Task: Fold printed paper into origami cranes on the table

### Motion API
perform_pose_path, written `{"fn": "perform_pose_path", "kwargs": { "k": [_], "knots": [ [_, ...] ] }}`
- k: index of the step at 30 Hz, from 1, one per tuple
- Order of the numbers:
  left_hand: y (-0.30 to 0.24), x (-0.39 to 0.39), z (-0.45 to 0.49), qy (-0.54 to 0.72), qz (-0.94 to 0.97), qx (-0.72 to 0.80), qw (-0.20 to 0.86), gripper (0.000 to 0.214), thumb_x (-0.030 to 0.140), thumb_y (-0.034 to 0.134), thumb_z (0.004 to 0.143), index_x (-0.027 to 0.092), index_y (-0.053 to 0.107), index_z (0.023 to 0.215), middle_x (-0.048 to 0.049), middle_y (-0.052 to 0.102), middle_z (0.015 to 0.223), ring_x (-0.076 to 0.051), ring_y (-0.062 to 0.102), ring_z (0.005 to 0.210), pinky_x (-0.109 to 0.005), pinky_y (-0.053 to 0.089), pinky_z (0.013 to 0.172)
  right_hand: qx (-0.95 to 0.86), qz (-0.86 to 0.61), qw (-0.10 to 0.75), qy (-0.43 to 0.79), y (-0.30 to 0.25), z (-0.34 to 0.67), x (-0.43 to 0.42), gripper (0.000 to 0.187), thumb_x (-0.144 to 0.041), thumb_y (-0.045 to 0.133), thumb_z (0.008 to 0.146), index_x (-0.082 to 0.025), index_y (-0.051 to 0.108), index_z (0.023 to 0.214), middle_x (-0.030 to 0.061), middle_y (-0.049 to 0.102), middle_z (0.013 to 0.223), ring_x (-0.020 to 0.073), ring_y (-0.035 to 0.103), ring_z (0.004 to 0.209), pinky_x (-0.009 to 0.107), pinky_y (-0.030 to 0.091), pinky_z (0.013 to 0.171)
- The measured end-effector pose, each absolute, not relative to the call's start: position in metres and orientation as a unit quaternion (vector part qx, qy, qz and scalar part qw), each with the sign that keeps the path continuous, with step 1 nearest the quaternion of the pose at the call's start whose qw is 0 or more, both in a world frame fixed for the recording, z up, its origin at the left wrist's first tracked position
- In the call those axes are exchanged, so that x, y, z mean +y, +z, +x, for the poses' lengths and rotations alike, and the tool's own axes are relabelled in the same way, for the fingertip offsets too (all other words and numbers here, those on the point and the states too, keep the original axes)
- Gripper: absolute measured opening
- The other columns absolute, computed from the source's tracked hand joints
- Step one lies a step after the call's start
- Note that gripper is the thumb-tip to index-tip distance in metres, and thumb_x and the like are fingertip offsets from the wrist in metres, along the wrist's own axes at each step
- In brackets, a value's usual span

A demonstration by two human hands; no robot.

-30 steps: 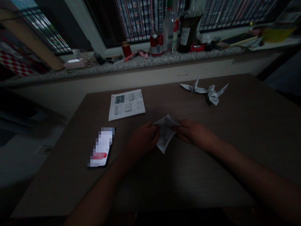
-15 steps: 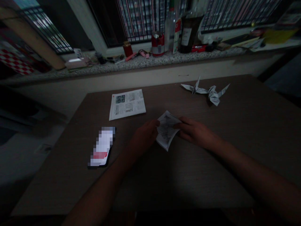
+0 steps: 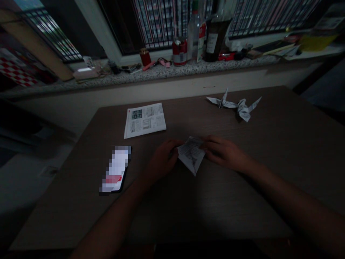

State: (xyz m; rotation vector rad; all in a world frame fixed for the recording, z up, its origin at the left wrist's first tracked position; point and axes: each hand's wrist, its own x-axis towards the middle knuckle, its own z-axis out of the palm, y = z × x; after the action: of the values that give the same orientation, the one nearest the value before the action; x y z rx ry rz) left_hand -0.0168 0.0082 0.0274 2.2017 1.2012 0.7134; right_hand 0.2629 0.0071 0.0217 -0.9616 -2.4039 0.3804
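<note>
A small folded sheet of printed paper [image 3: 192, 154] lies between my hands above the middle of the table, one corner pointing toward me and its sides raised along creases. My left hand [image 3: 165, 154] pinches its left corner with thumb and fingers. On the opposite side, my right hand [image 3: 219, 151] grips the right corner, fingers closed at the edge. Beyond my right hand stand two folded paper cranes, a left one [image 3: 222, 102] and a right one [image 3: 244, 110], made of printed paper. The dim light hides the fingertips in part.
A folded printed sheet [image 3: 145, 120] lies at the back left of the wooden table [image 3: 242, 208]. Nearer, a phone [image 3: 115, 171] with a lit, blurred screen rests left of my forearm. The stone windowsill [image 3: 121, 79] holds a red can [image 3: 179, 52], bottles [image 3: 214, 39] and clutter.
The paper's left and right corners have drawn closer together and it looks narrower, its far corner nearer to me. My left hand has shifted slightly left, its thumb now lower.
</note>
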Motion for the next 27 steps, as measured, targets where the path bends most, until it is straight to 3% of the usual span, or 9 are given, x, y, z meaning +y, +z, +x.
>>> {"fn": "perform_pose_path", "kwargs": {
  "k": [9, 15, 21, 27],
  "knots": [
    [0.024, 0.012, -0.022, 0.232, 0.836, 0.408, 0.284, 0.040, 0.009, 0.051, 0.096, 0.023, 0.061, 0.133, -0.0072, 0.063, 0.131, -0.021, 0.062, 0.121, -0.039, 0.052, 0.106, -0.855, -0.400, 0.264, 0.199, 0.012, 0.271, 0.009, 0.016, -0.025, 0.055, 0.100, -0.023, 0.060, 0.115, 0.0104, 0.075, 0.120, 0.0244, 0.075, 0.103, 0.036, 0.061, 0.084],
    [0.018, 0.012, -0.027, 0.191, 0.871, 0.371, 0.260, 0.052, 0.007, 0.052, 0.096, 0.028, 0.054, 0.144, -0.0076, 0.055, 0.138, -0.020, 0.057, 0.127, -0.040, 0.049, 0.111, -0.879, -0.365, 0.247, 0.182, 0.009, 0.272, 0.008, 0.036, -0.020, 0.049, 0.103, -0.023, 0.059, 0.137, 0.0115, 0.070, 0.131, 0.0243, 0.070, 0.117, 0.039, 0.058, 0.097],
    [0.013, 0.012, -0.030, 0.163, 0.900, 0.344, 0.211, 0.053, 0.006, 0.055, 0.093, 0.027, 0.057, 0.142, -0.0093, 0.051, 0.148, -0.023, 0.051, 0.137, -0.044, 0.045, 0.115, -0.901, -0.341, 0.219, 0.158, 0.003, 0.272, 0.008, 0.037, -0.015, 0.052, 0.100, -0.024, 0.068, 0.132, 0.0127, 0.068, 0.133, 0.0263, 0.069, 0.117, 0.041, 0.059, 0.094],
    [0.015, 0.011, -0.031, 0.125, 0.916, 0.330, 0.189, 0.055, 0.011, 0.060, 0.092, 0.027, 0.056, 0.144, -0.0079, 0.048, 0.158, -0.026, 0.045, 0.146, -0.051, 0.039, 0.120, -0.918, -0.311, 0.205, 0.136, -0.002, 0.272, 0.009, 0.041, -0.009, 0.056, 0.096, -0.024, 0.068, 0.132, 0.0136, 0.064, 0.142, 0.0290, 0.063, 0.129, 0.048, 0.056, 0.103]
  ]
}}
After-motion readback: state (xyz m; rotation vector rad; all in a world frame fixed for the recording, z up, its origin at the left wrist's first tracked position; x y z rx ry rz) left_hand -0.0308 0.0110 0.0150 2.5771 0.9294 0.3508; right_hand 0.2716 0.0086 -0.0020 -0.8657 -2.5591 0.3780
